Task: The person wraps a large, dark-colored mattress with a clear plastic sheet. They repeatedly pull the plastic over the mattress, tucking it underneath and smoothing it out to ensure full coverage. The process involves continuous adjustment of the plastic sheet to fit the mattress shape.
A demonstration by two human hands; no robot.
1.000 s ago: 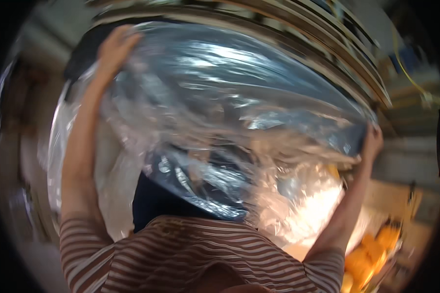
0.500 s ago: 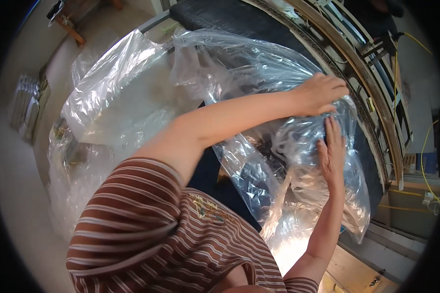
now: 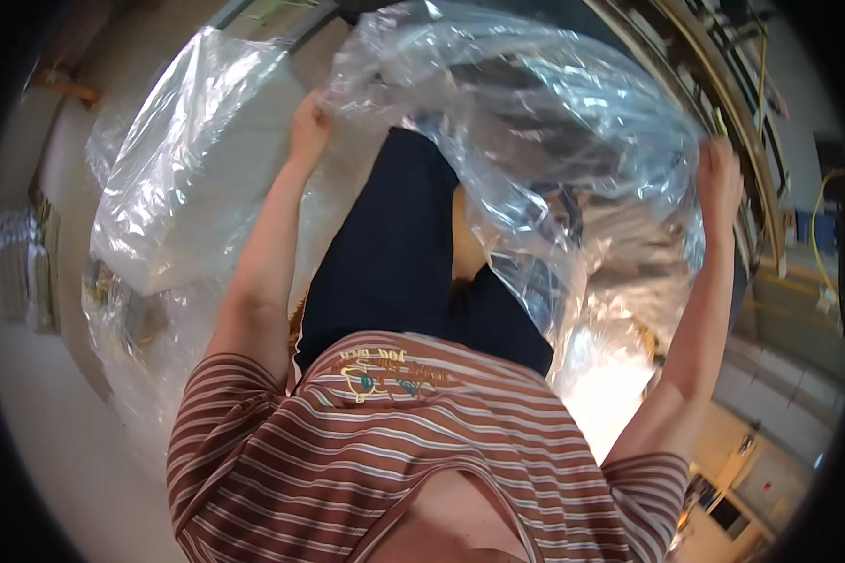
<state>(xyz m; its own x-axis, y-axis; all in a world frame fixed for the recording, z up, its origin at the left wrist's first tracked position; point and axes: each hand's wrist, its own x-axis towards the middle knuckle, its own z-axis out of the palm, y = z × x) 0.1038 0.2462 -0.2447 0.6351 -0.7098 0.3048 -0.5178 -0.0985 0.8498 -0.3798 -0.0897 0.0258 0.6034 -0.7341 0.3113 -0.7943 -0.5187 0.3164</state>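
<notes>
A clear plastic sheet (image 3: pixel 573 103) spreads across the upper middle and upper right of the frame, crumpled and shiny, its lower folds hanging toward the centre right. The left hand (image 3: pixel 311 127), in the upper part of the frame left of centre, has its fingers closed together at the sheet's left edge and appears to pinch it there. The right hand (image 3: pixel 720 178), at the upper right, is curled into a fist with the fingers clamped on the sheet's right side; the exact fold it grips is too small to tell. The hands are well apart, with the sheet between them. More clear plastic (image 3: pixel 183 150) lies loosely gathered at the left of the frame, beside the left forearm. Dark trousers (image 3: pixel 385 244) show in the centre, partly bordered by the sheet's lower edge, and a striped shirt (image 3: pixel 422 422) fills the lower middle. Long brown rails (image 3: pixel 720 66) curve down the upper right, just beside the right hand. A yellow cord (image 3: pixel 820 211) hangs near the right rim.
</notes>
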